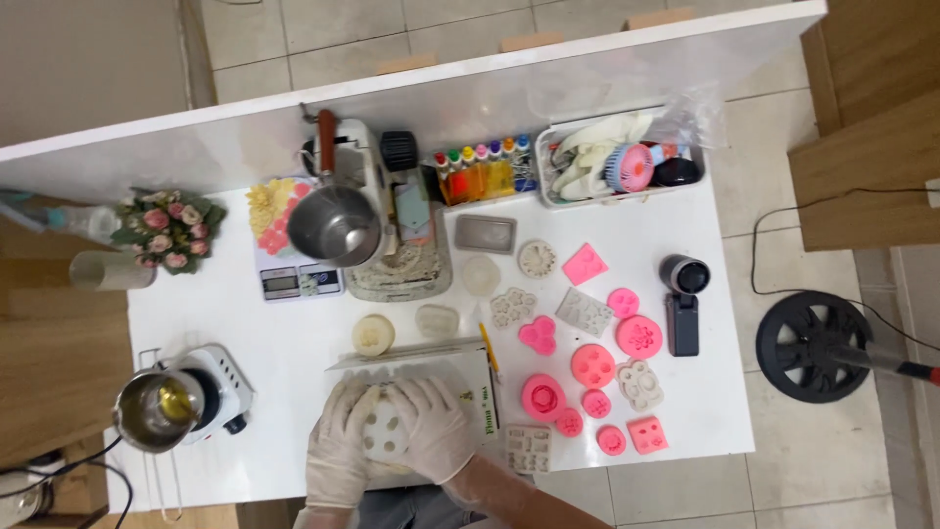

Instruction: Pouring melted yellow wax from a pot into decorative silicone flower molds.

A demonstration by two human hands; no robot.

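A white silicone mould [385, 434] is grasped between the gloved left hand [338, 446] and the gloved right hand [436, 431], both curled around its sides. Its cavity face is turned up; its long axis cannot be told. It is held at the near edge of the desk [284, 338], over a white box [470, 367]. Pink moulds [592, 364] are spread toward the right edge, a small pot [157, 409] at the left.
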